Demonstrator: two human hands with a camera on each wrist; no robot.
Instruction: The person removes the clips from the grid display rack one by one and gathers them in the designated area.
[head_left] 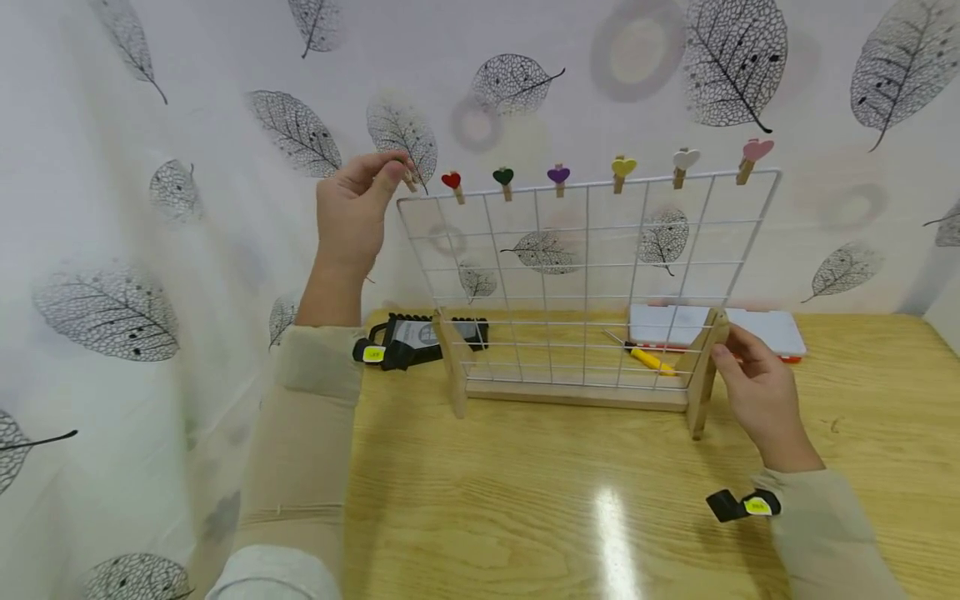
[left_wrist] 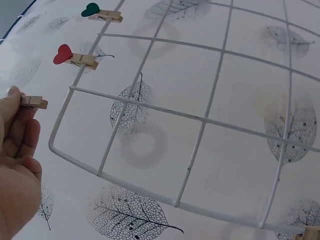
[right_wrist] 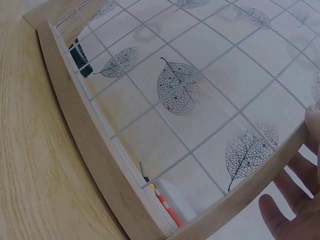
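Observation:
My left hand (head_left: 356, 204) pinches a small wooden clothespin (left_wrist: 34, 102) between thumb and fingers, just off the top left corner of a white wire grid (left_wrist: 205, 120). Fingertips cover the pin's head. Along the grid's top wire sit several clothespins with hearts: red (head_left: 452, 180), green (head_left: 503, 176), purple (head_left: 558, 174), yellow (head_left: 623, 167), white (head_left: 686, 159) and pink (head_left: 757, 150). The grid stands in a wooden base (head_left: 577, 395). With thumb in front and fingers behind, my right hand (head_left: 761, 392) grips the base's right upright (head_left: 702, 383).
Behind the grid, a black and grey case (head_left: 420, 335) lies at left on the wooden table (head_left: 525, 492). A yellow-handled screwdriver (head_left: 652, 361) and a white box with a red edge (head_left: 765, 329) lie at right. A leaf-patterned curtain (head_left: 217, 292) hangs behind and at left.

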